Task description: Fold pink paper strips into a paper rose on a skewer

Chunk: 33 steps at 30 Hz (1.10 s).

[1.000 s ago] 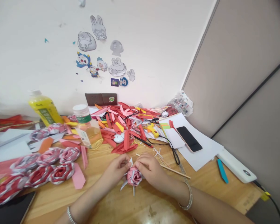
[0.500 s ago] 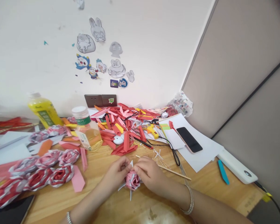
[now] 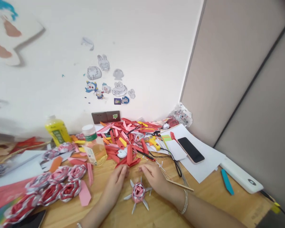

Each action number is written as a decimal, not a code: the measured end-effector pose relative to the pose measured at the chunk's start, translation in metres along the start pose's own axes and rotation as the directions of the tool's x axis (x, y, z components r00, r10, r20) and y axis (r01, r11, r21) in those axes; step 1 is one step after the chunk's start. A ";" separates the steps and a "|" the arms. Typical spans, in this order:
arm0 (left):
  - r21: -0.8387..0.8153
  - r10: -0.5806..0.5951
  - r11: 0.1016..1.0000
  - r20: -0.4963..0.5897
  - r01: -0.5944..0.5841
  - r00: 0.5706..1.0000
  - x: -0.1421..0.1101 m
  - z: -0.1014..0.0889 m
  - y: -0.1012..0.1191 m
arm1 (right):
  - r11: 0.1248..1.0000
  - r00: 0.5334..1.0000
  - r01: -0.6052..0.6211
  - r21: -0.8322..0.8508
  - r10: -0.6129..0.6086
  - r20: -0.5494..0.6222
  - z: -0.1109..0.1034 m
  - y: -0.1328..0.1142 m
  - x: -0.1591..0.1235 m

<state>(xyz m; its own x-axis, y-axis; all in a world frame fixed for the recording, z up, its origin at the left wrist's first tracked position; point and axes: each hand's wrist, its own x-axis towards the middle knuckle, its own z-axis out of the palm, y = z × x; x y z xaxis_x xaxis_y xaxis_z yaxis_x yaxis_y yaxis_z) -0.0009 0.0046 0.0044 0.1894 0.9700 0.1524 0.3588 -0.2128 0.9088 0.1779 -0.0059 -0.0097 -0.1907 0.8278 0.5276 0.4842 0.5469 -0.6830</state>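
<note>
I had my pink-and-white paper rose (image 3: 139,192) face-up on the wooden tabletop (image 3: 118,217), between my hands.
Left hand (image 3: 117,179) and right hand (image 3: 155,180) sat half-open, fingers loosely curled; I saw nothing in either, though undersides were hidden. Face-up probably kept the white strips (image 3: 145,205) splayed and reachable; striped rosettes (image 3: 71,190) lay off left, likely for elbow room.

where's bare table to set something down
Bare wooden tabletop: between the flat white paper sheet, long teal strip and right forearm; also on the near side of the round pink paper rose. Crowded: the mostly red paper heap.
</note>
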 end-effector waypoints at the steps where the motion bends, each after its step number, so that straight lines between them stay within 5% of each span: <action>1: 0.060 0.062 0.996 -0.012 -0.061 0.998 -0.001 -0.003 0.000 | 1.000 1.000 -0.004 -0.024 0.003 -0.019 0.001 0.002 0.001; 4: 0.204 0.247 0.942 0.119 -0.267 0.962 -0.006 -0.009 -0.003 | 0.995 0.999 0.020 -0.093 -0.023 -0.034 0.003 0.004 0.004; 6: 0.212 0.351 0.887 0.271 -0.411 0.897 -0.010 -0.010 -0.003 | 0.994 0.998 0.023 -0.107 -0.029 -0.051 0.004 0.004 0.005; 10: 0.224 0.403 0.799 0.489 -0.558 0.773 -0.019 0.001 0.010 | 0.989 0.996 0.015 -0.145 -0.027 -0.081 0.005 0.004 0.007; 12: 0.237 0.408 0.776 0.517 -0.584 0.752 -0.022 0.007 0.016 | 0.985 0.995 0.007 -0.173 -0.024 -0.094 0.006 0.005 0.008; 16: 0.289 0.367 0.816 0.409 -0.500 0.836 -0.017 0.011 0.011 | 0.971 0.992 -0.005 -0.240 -0.025 -0.120 0.006 0.006 0.010; 20: 0.345 0.334 0.872 0.102 -0.348 0.937 -0.002 0.004 -0.007 | 0.949 0.991 -0.001 -0.315 -0.041 -0.126 0.002 0.008 0.010; 22: 0.384 0.322 0.880 -0.050 -0.279 0.946 0.006 -0.002 -0.014 | 0.936 0.992 -0.003 -0.351 -0.043 -0.121 0.001 0.010 0.010; 28: 0.342 0.302 0.917 -0.257 -0.205 0.918 0.017 -0.011 -0.028 | 0.806 0.999 -0.034 -0.590 0.043 0.001 0.014 0.021 0.010; 33: 0.260 0.222 0.950 -0.170 -0.173 0.960 0.020 -0.005 -0.030 | 0.770 0.996 -0.081 -0.633 0.087 -0.021 0.022 0.029 0.013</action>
<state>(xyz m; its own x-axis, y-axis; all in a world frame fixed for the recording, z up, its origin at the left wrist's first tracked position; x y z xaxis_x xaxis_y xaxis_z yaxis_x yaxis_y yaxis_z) -0.0124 0.0305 -0.0184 0.1061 0.9041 0.4140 0.5459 -0.4010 0.7357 0.1708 0.0236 -0.0341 -0.1294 0.8695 0.4767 0.9289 0.2746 -0.2486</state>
